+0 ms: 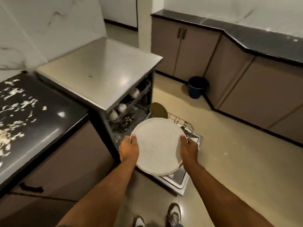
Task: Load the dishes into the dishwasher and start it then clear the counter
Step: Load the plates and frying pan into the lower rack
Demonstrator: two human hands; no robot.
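Both hands hold one big white plate (158, 145) by opposite rim edges, left hand (129, 149) and right hand (188, 149), fingers curled round the rim with thumbs on top. The plate hangs flat over the open dishwasher (105, 69), above its lowered door (180, 176) and the pulled-out lower rack (182, 122). A tan plate (158, 110) already stands upright at the rack's back; white bowls (122, 107) sit in the upper rack. Risks: the plate has to tip from flat to upright, and a rim-only grip could slip during that turn and drop it on the door. It also hides the rack slots from view, so it may miss the prongs or knock the tan plate. Food scraps (14, 112) cover the dark table (49, 128) at left, counter clearing not yet done.
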